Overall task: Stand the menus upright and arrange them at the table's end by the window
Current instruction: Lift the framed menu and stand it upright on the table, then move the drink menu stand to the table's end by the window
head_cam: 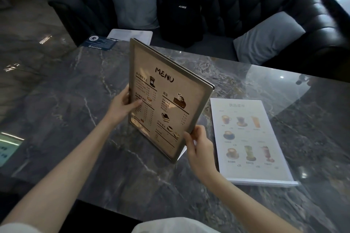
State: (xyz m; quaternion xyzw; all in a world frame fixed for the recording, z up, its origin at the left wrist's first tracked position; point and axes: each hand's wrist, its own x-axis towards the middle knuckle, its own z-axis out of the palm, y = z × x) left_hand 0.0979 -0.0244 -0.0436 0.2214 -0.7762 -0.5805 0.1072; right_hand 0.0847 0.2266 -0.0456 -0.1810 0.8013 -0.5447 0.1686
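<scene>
You hold the framed menu upright above the middle of the marble table. Your left hand grips its left edge, the thumb pressed flat on the front and the other fingers hidden behind the frame. Your right hand pinches the lower right corner, thumb on the front. The menu leans a little, its printed side facing you. A white drinks menu lies flat on the table just beside your right hand. At the far left edge lie a dark card and a white sheet. Behind the table stands a black sofa with grey cushions and a black backpack.
</scene>
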